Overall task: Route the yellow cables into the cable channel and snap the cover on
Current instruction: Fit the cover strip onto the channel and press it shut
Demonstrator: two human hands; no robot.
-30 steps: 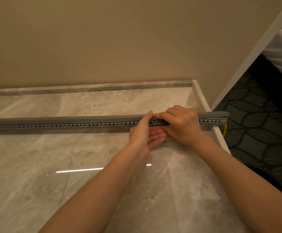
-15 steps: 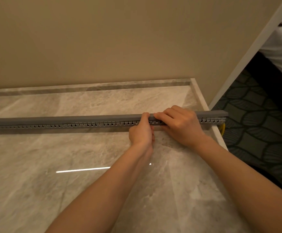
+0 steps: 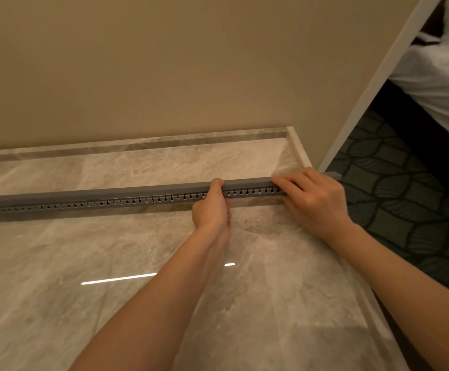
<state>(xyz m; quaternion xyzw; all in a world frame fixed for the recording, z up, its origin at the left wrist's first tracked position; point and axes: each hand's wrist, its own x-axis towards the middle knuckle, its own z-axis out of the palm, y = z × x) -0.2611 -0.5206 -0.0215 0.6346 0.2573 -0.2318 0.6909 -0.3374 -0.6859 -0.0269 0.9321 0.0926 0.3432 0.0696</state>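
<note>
- The grey cable channel (image 3: 57, 210) is being seen lying lengthwise across the marble surface (image 3: 57, 263), from the 9 o'clock edge of the view to the surface's 3 o'clock rim, with its end jutting just past that rim
- The cover (image 3: 97, 194) is being carried on top of the channel along all that shows; whether it is fully snapped down cannot be told
- A row of teardrop slots (image 3: 137, 200) is being shown along the channel's near side wall
- The left hand (image 3: 212, 210) is being held on the channel near the middle of the view, with the thumb laid over the cover at 12 o'clock and the fingers curled against the near side at 6 o'clock, so its grip is pinching the channel
- The right hand (image 3: 314, 199) is being held at 3 o'clock of the left, with a short bare stretch of channel between them; its fingers (image 3: 284, 182) are being bent over the cover and pointed towards 9 o'clock, the thumb is hidden, and the grip is closed over the channel's end part
- A beige wall (image 3: 164, 62) is being seen at 12 o'clock, a dark patterned carpet (image 3: 405, 210) at 3 o'clock and white bedding (image 3: 445, 76) at 2 o'clock
- A streak of light (image 3: 119, 279) is being reflected on the surface at 7 o'clock
</note>
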